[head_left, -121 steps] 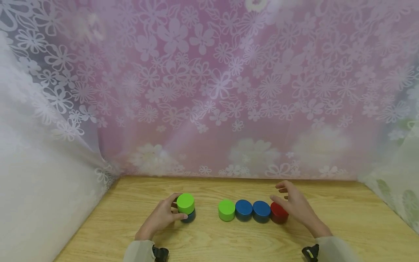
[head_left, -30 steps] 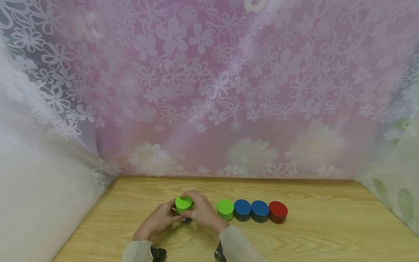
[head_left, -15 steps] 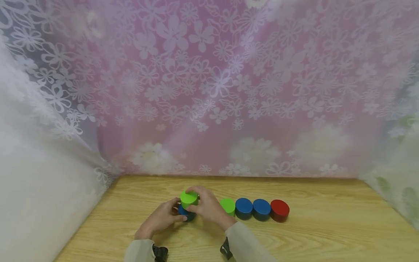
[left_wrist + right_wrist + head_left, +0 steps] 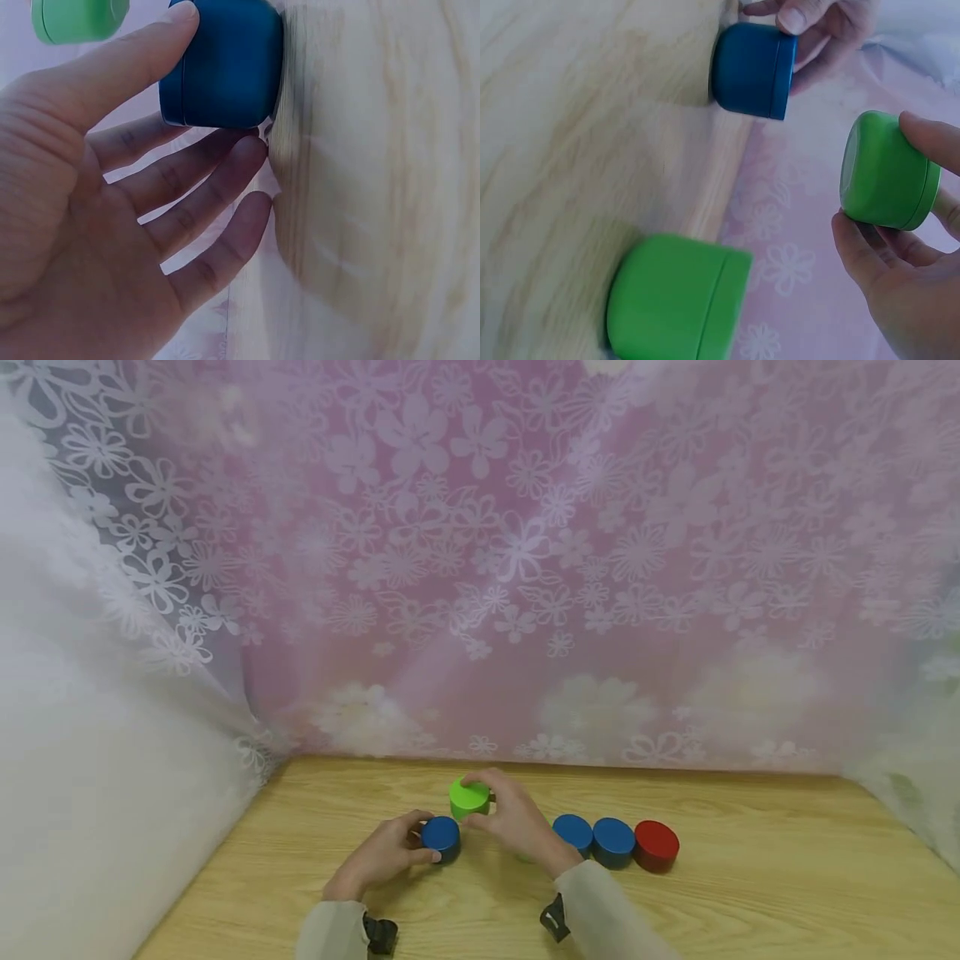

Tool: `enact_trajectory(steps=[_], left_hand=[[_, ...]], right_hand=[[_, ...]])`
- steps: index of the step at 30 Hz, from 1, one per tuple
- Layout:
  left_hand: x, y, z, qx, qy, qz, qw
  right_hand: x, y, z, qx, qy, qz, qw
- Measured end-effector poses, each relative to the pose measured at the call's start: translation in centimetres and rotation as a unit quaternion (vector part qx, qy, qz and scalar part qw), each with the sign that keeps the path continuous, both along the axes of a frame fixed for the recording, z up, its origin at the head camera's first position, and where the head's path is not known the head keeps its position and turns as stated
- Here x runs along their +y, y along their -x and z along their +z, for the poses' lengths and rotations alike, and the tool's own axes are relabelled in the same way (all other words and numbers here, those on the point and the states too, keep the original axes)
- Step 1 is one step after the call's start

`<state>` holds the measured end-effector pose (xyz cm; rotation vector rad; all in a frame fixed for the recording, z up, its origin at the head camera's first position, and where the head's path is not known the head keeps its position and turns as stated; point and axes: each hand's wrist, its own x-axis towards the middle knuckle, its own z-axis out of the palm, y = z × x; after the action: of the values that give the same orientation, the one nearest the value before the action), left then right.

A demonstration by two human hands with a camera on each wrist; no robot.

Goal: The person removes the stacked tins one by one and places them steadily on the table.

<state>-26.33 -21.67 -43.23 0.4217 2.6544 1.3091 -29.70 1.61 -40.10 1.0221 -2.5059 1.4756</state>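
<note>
My left hand (image 4: 386, 856) has its thumb and fingers around a small blue lidded jar (image 4: 440, 839), which stands on the table. Between its thumb and fingers, my right hand (image 4: 521, 822) grips a bright green lidded jar (image 4: 469, 799), just beyond and right of that blue one. In the right wrist view, the held green jar (image 4: 889, 172) is off the table, its underside partly showing. A second green jar (image 4: 675, 300) stands on the wood there; in the head view the right hand and wrist hide most of it.
To the right, two blue jars (image 4: 573, 833) and a red jar (image 4: 656, 846) stand in a row on the wooden table (image 4: 750, 893). A pink flowered cloth (image 4: 562, 568) hangs behind, and a whitish cloth (image 4: 112, 793) closes off the left side.
My right hand has come from beside the red jar to the left, gripped the green jar, lifted it off the blue one and carried it right. The left hand stays at the blue jar.
</note>
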Motion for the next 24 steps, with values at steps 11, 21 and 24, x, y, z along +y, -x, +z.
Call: enact_trajectory(steps=[11, 21, 24], left_hand=[[0.1, 0.0, -0.1, -0.009, 0.002, 0.014, 0.9999], [0.3, 0.0, 0.1, -0.001, 0.007, 0.018, 0.9998], [0.3, 0.0, -0.1, 0.001, 0.008, 0.011, 0.9999]], right_hand=[[1.5, 0.2, 0.8, 0.013, -0.007, -0.023, 0.9996], [2.8, 0.1, 0.5, 0.013, 0.006, -0.032, 0.9994], [3.4, 0.1, 0.3, 0.021, 0.007, -0.039, 0.999]])
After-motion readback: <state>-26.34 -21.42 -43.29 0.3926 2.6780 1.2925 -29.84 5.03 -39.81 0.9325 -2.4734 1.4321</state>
